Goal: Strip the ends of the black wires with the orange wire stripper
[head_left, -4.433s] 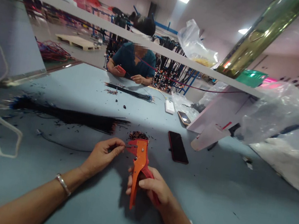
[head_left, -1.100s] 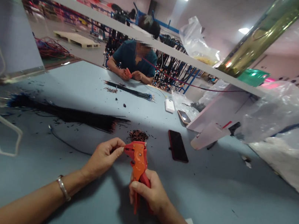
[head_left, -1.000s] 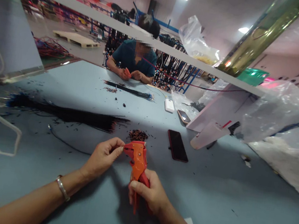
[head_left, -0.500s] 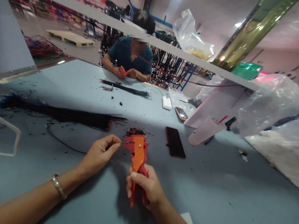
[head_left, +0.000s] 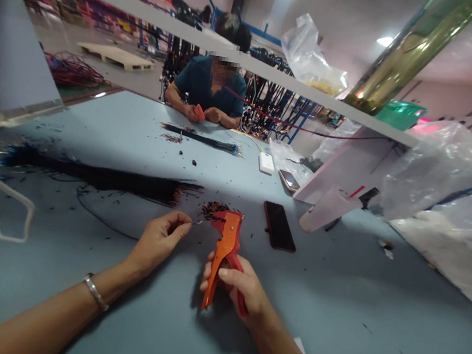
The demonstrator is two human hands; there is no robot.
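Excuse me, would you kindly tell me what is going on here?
The left hand pinches a thin dark wire, its tip just short of the orange-and-red tool held in the right hand. A pile of small pieces lies behind the tool, near a bundle of black wires. Opposite, a co-worker holds a red object.

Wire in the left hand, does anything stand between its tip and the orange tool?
Nothing visible: a small gap separates the wire in the left hand from the orange tool; clippings lie just beyond.

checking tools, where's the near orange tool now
In the head view, the tool is mid-frame, in the right hand, by the scraps.
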